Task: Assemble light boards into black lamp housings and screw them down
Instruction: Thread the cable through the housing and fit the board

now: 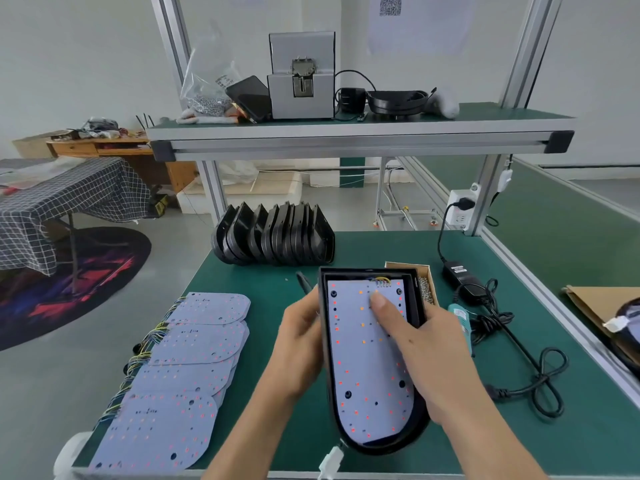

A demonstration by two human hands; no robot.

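Right now one black housing (372, 368) sits near the front of the green table (519, 427), with one light board (370, 358) lying inside it. The left hand (301, 344) grips the housing's left wall. The right hand (426, 348) lies flat and presses a finger on the board. The board looks thin, light and a bit bendy — best held by its edges, off the little lights. Left of the housing lie about five more boards (180, 375). Behind it stands a row of spare housings (277, 237) — too packed to count.
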